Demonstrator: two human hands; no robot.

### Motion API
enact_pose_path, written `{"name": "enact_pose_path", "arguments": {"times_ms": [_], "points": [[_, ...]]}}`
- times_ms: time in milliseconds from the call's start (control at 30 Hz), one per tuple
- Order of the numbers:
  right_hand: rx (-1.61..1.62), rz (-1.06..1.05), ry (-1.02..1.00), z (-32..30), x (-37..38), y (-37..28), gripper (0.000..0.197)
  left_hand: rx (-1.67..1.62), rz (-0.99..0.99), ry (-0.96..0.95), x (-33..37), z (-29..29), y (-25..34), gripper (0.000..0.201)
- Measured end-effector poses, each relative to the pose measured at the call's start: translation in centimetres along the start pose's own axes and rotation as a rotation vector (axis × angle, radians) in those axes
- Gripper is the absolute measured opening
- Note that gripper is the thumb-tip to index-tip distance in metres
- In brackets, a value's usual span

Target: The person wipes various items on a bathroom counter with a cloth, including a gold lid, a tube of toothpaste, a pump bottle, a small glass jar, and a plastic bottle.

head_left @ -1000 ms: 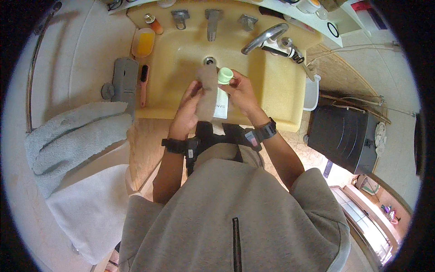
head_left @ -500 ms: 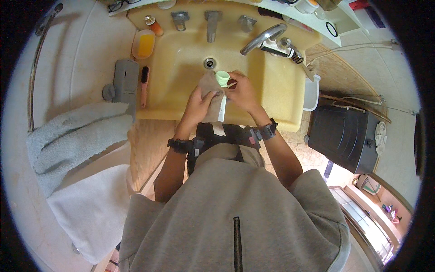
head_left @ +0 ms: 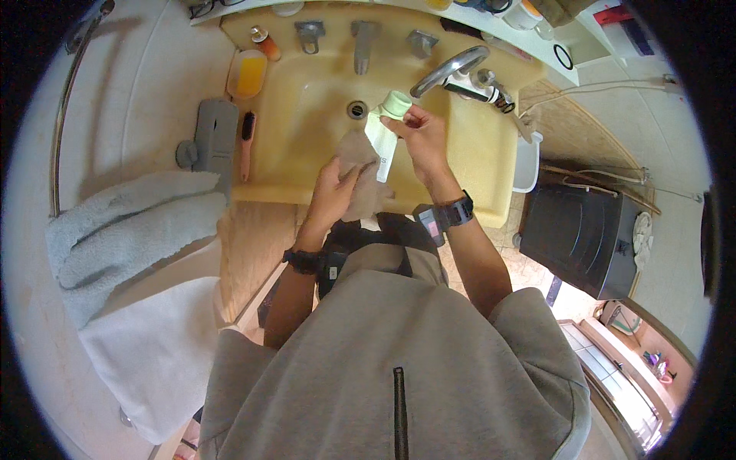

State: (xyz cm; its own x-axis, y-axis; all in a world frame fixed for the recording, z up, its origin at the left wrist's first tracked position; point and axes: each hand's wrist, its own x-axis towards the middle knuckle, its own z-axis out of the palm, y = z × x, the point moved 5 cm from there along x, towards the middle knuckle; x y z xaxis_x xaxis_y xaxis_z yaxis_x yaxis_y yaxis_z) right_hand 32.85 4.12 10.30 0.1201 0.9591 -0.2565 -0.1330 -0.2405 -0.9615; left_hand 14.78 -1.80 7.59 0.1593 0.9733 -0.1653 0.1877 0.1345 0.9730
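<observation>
Over the yellow sink [head_left: 299, 130], my right hand [head_left: 426, 142] grips a white squeeze tube [head_left: 383, 153] near its light green cap [head_left: 395, 103]. The tube is tilted, cap end up and away from me, flat end toward me. My left hand [head_left: 330, 193] is closed on a brownish-grey cloth [head_left: 359, 149], which hangs just left of the tube. Cloth and tube overlap slightly in view, and I cannot tell whether they touch. The drain [head_left: 356, 110] lies just beyond the cloth.
A chrome spout [head_left: 364, 50] stands at the back between two handles, with a curved chrome faucet [head_left: 452, 67] to the right. Along the left rim sit a brush [head_left: 246, 146], a container with yellow contents [head_left: 250, 75] and an orange bottle [head_left: 266, 44]. Towels [head_left: 138, 222] hang at left.
My right hand has moved the tube up and to the right, out from the cloth, so more of its white body shows. My left hand stays low with the cloth.
</observation>
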Motion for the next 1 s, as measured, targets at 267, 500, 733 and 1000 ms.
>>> {"name": "enact_pose_path", "arguments": {"times_ms": [267,500,733,1000], "points": [[-0.370,-0.303,-0.154,0.4,-1.3,-3.4,0.031,-0.059,-0.084,-0.189,0.2,-3.8,1.5,0.024],[-0.634,0.028,-0.541,0.0,-2.1,-2.8,0.027,0.112,-0.288,-0.047,1.1,-7.6,-2.4,0.026],[-0.270,0.009,-0.117,-0.4,-2.7,-0.1,0.032,-0.780,0.040,0.188,-0.5,-7.0,-6.1,0.051],[-0.334,-0.144,0.090,3.3,-4.3,0.0,0.031,-1.441,-0.005,-0.024,-1.0,-1.0,-4.9,0.051]]}}
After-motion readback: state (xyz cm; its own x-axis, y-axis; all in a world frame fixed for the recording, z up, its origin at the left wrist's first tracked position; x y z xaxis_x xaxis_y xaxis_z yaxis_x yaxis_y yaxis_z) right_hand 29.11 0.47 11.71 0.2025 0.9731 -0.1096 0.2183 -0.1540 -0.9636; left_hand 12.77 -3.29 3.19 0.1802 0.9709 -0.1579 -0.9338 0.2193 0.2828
